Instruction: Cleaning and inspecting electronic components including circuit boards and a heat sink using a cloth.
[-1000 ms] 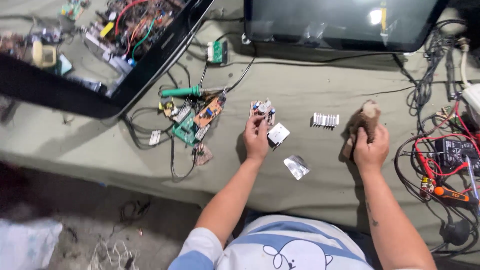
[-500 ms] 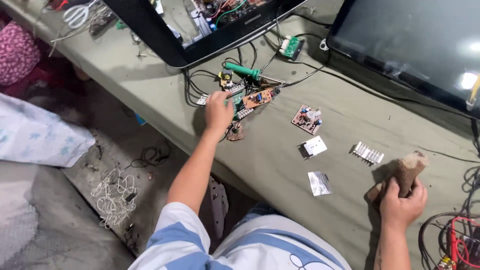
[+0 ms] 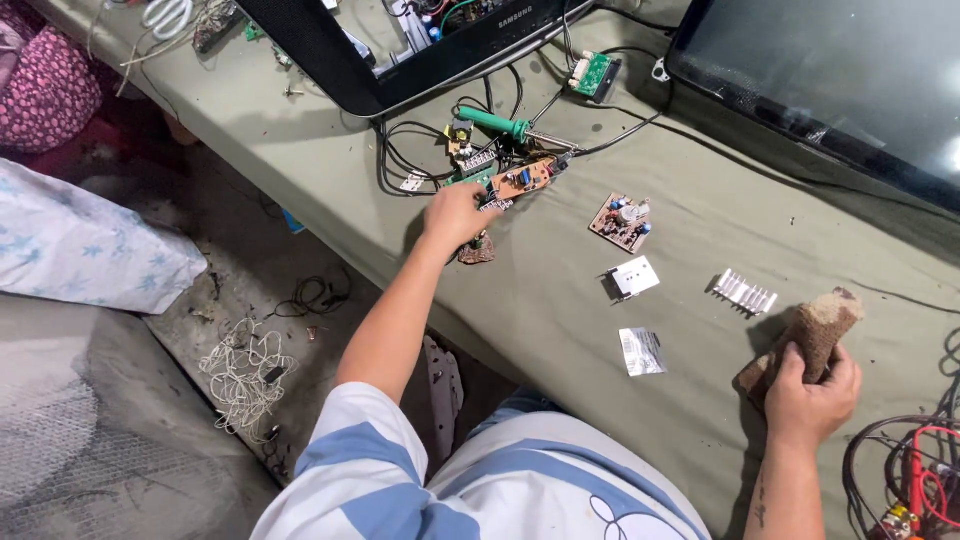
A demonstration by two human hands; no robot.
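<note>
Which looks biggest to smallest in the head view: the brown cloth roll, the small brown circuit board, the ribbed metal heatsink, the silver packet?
1. Brown cloth roll, in the right hand.
2. Small brown circuit board.
3. Ribbed metal heatsink and silver packet look about alike; I would not rank them.

The person wears a short-sleeved shirt [image 3: 480,500] in broad light-blue and white stripes, with a small dark outline drawing on the white front. The sleeve ends above the elbow. Both forearms are bare, with no watch or rings on the left hand [image 3: 455,213] or right hand [image 3: 812,388]
</note>
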